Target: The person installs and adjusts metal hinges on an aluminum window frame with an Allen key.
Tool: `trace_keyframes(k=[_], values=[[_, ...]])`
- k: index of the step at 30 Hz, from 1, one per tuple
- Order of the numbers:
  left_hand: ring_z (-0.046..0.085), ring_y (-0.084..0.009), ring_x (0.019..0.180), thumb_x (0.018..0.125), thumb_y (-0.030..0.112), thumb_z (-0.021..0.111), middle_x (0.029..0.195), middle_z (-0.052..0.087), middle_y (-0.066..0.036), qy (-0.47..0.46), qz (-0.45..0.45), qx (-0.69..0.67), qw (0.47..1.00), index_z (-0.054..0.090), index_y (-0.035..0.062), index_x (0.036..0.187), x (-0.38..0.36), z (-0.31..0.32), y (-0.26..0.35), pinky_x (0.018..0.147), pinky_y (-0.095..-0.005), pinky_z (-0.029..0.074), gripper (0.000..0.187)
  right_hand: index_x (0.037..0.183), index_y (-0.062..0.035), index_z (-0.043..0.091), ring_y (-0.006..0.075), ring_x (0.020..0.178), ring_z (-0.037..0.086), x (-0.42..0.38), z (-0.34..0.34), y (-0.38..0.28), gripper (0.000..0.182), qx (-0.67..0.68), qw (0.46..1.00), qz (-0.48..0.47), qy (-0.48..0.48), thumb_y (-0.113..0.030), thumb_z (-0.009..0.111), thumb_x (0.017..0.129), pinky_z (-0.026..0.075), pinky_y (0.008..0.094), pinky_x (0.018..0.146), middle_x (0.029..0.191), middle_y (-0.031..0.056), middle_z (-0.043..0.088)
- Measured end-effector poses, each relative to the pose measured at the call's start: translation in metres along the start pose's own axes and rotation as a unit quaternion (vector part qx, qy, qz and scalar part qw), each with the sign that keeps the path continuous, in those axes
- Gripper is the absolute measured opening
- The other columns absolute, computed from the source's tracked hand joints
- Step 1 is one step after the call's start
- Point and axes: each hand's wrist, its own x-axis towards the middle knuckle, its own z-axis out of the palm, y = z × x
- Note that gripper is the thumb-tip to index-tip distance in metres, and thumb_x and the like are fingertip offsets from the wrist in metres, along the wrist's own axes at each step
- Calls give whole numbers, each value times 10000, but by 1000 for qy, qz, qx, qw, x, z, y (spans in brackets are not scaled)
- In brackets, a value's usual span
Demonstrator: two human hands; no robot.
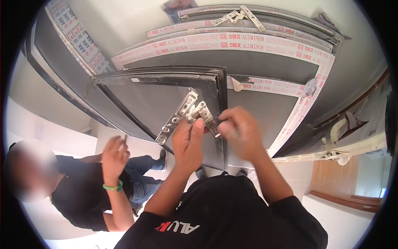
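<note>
A silver metal hinge (178, 118) with two arms and several holes is held up in front of the dark framed panels. My left hand (188, 143) grips it from below, thumb pressed on its joint. Close to the lower end of the hinge's right arm is my right hand (242, 133), its fingers curled and somewhat blurred; whether they hold anything is too unclear to tell. Behind the hinge stands a dark panel (145, 103) with a black frame.
Frames with red-and-white printed tape (248, 41) lean on the wall. Another metal hinge (253, 18) lies on top of them. At the left a person in a dark shirt (78, 186) raises a hand (114, 159). Plastic-wrapped material (352, 128) is at the right.
</note>
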Motion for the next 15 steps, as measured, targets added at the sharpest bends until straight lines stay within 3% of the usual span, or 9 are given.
trace_keyframes(k=[4,6,7,9,12,13,15], values=[[621,-89,873,1107,207,508,1051,666,-66,28,59,140,988,581,-68,1262,-6,9,-4,695,-243,479,324,1138,6,606,323,807,616,-21,33,-1,312,31,999,-28,11,-224,702,951,498,405,683,958,141,600],[566,-60,762,1105,209,511,964,657,-47,37,73,218,972,619,-53,1157,-8,16,-3,648,-233,429,289,1128,47,577,379,857,605,-21,38,3,288,-70,988,-119,63,-148,679,942,490,450,676,969,170,594],[539,-61,695,1104,219,513,894,639,-35,40,78,199,976,647,-44,1090,-6,24,5,637,-229,420,296,1128,47,577,379,857,605,-20,36,2,288,-71,988,-120,61,-148,679,942,490,450,676,969,170,594],[547,-63,703,1103,216,514,877,642,-33,38,83,219,971,647,-42,1082,-8,27,8,643,-233,426,291,1117,55,570,386,849,588,-14,34,-1,273,-113,979,-153,67,-122,661,930,480,463,660,957,178,592],[605,-102,879,1094,199,521,1030,675,-78,22,60,237,969,615,-58,1222,-15,23,13,778,-263,469,302,1097,37,557,399,794,568,-19,45,1,232,-74,989,-109,66,-109,644,939,469,463,665,918,185,588],[590,-124,964,1089,200,526,1137,652,-101,-26,78,226,971,573,-62,1309,-17,19,13,854,-285,461,345,1097,37,557,399,794,568,-21,47,1,232,-73,989,-110,63,-109,644,939,469,463,665,918,185,588],[539,-190,1160,1059,251,573,1394,549,-149,-106,96,217,966,456,-64,1493,-22,7,19,1033,-340,417,549,1057,16,535,297,679,524,-24,46,3,214,70,997,-5,32,-175,612,999,439,408,643,803,119,554]])
